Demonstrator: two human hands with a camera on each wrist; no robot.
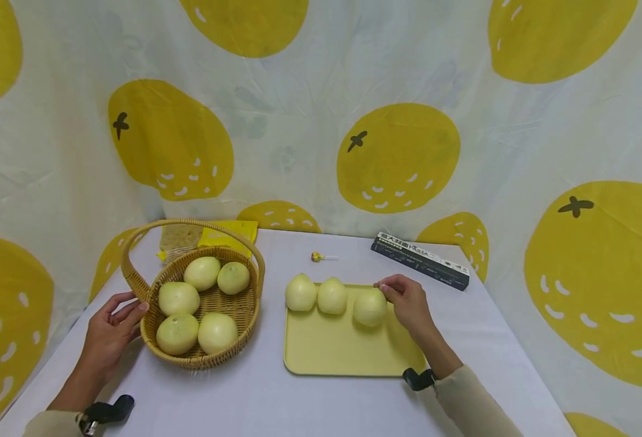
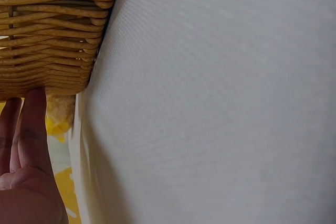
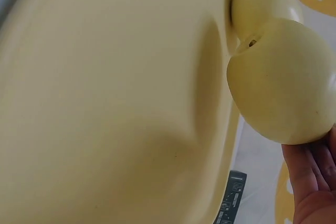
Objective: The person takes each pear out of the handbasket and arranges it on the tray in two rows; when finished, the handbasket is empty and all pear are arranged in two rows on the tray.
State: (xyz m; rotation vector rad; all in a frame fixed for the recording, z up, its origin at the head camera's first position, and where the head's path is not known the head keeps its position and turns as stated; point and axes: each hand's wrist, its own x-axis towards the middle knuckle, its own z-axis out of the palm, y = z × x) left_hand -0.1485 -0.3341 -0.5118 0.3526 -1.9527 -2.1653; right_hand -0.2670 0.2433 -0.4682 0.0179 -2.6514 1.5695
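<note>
On the left stands a woven basket (image 1: 239, 309) with a tall handle (image 1: 189, 222) and several pale yellow-green melons (image 1: 178, 334) inside. My left hand (image 1: 110, 328) grips its left rim near the handle's base, thumb above and fingers (image 2: 34, 129) against the outer weave. A similar melon (image 1: 370, 308) is held by my right hand (image 1: 408, 303) over the back part of a yellow tray (image 1: 342, 352). In the right wrist view the held melon (image 3: 286, 85) hangs apart from the tray. Two melons (image 1: 331, 296) rest side by side along the tray's back left edge.
Behind the tray lies a lollipop (image 1: 317, 257) on the white tablecloth (image 1: 266, 394). A long dark printed box (image 1: 421, 262) lies at the back right. A yellow packet (image 1: 230, 233) and a brown-and-yellow pack (image 1: 180, 237) lie behind the basket. A fruit-patterned curtain (image 1: 299, 139) hangs behind the table.
</note>
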